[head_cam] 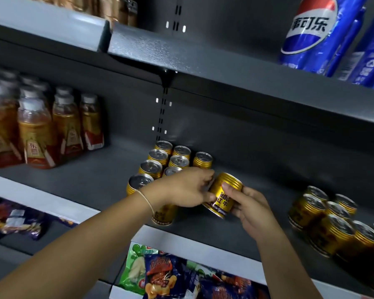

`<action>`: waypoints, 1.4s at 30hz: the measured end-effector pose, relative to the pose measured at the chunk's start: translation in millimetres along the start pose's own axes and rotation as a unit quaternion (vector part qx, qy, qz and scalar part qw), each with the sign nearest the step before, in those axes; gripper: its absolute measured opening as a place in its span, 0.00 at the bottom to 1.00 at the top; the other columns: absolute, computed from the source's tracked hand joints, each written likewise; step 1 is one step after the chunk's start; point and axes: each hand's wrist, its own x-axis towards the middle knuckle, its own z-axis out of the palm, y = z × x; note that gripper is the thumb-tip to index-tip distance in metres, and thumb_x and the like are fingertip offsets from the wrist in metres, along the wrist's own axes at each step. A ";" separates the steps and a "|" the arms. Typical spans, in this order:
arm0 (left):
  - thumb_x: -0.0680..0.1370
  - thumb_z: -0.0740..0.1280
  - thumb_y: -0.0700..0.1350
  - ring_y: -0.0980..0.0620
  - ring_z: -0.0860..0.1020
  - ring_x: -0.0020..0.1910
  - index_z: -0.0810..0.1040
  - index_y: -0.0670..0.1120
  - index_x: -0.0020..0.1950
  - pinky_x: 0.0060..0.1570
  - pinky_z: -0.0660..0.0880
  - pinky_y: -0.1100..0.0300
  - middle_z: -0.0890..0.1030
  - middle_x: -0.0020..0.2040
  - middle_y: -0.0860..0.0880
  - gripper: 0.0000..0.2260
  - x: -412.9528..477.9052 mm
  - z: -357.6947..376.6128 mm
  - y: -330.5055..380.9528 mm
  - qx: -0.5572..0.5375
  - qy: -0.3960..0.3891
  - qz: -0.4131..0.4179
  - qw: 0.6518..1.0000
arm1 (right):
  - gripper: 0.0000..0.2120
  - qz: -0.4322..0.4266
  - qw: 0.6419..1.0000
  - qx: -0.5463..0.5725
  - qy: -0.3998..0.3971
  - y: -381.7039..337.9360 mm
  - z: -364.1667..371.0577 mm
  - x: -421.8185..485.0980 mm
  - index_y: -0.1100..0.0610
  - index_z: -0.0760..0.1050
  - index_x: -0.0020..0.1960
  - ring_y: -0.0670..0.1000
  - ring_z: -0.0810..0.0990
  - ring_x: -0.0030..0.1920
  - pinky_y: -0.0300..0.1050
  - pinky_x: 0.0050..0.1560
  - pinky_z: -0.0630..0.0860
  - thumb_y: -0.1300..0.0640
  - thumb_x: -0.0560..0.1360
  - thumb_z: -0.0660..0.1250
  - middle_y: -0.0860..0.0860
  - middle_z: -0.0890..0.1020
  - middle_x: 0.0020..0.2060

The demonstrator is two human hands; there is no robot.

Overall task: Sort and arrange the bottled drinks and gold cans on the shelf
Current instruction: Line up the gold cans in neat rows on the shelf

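Gripping a tilted gold can (224,194), right hand (253,210) curls underneath while left hand (181,188) reaches over, pinching its other side.

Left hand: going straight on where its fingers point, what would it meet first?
The tilted gold can in the right hand; fingertips of the left hand seem to be at its top, contact unclear.

The gold cans (153,167) have silver tops; blurred bottles (37,134) seem amber, shelf (108,175) dark grey.
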 end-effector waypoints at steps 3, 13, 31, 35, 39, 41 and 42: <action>0.78 0.63 0.39 0.42 0.76 0.62 0.73 0.40 0.65 0.59 0.75 0.49 0.78 0.62 0.41 0.15 -6.1 -23.0 -8.3 0.128 0.094 0.015 0.987 | 0.28 -0.020 0.999 -0.005 0.043 14.8 11.1 14.7 0.60 0.81 0.55 0.54 0.86 0.50 0.45 0.46 0.80 0.51 0.59 0.81 0.55 0.86 0.49; 0.82 0.55 0.52 0.45 0.56 0.77 0.60 0.43 0.77 0.74 0.54 0.52 0.58 0.78 0.43 0.25 14.0 -45.6 -43.4 0.336 0.022 -0.065 0.939 | 0.27 -0.094 0.987 -0.096 0.088 64.6 39.0 72.8 0.50 0.78 0.57 0.47 0.85 0.51 0.47 0.55 0.79 0.61 0.61 0.83 0.46 0.86 0.50; 0.83 0.46 0.59 0.49 0.43 0.79 0.47 0.50 0.80 0.74 0.38 0.56 0.47 0.81 0.48 0.28 26.8 -28.5 -70.9 0.368 0.000 -0.042 0.929 | 0.28 -0.211 0.932 -0.250 0.155 85.3 51.2 81.8 0.49 0.74 0.65 0.42 0.83 0.52 0.48 0.55 0.81 0.52 0.67 0.78 0.45 0.84 0.53; 0.83 0.46 0.59 0.50 0.42 0.79 0.46 0.50 0.80 0.73 0.37 0.57 0.46 0.80 0.48 0.28 27.1 -29.2 -69.9 0.370 -0.006 -0.042 0.928 | 0.33 -0.187 0.941 -0.248 0.136 88.0 49.3 81.2 0.47 0.72 0.68 0.42 0.83 0.53 0.47 0.57 0.80 0.60 0.67 0.79 0.42 0.84 0.55; 0.83 0.46 0.59 0.50 0.41 0.79 0.45 0.47 0.80 0.74 0.38 0.56 0.45 0.80 0.48 0.29 27.7 -29.0 -70.3 0.374 -0.008 -0.044 0.926 | 0.34 -0.184 0.937 -0.251 0.159 87.4 52.0 83.8 0.51 0.71 0.69 0.40 0.82 0.53 0.44 0.59 0.79 0.63 0.67 0.78 0.42 0.83 0.54; 0.83 0.46 0.59 0.51 0.42 0.79 0.45 0.46 0.80 0.74 0.38 0.57 0.45 0.81 0.48 0.30 27.8 -28.6 -71.2 0.375 -0.006 -0.045 0.926 | 0.33 -0.183 0.934 -0.258 0.166 86.8 53.0 85.1 0.53 0.71 0.70 0.37 0.82 0.53 0.40 0.58 0.78 0.64 0.67 0.78 0.39 0.82 0.51; 0.83 0.46 0.59 0.51 0.42 0.79 0.45 0.47 0.80 0.74 0.38 0.57 0.45 0.81 0.48 0.29 28.1 -28.5 -71.6 0.375 -0.006 -0.044 0.926 | 0.33 -0.181 0.933 -0.262 0.169 86.6 53.1 85.4 0.54 0.71 0.69 0.35 0.81 0.51 0.37 0.56 0.78 0.64 0.67 0.78 0.36 0.81 0.49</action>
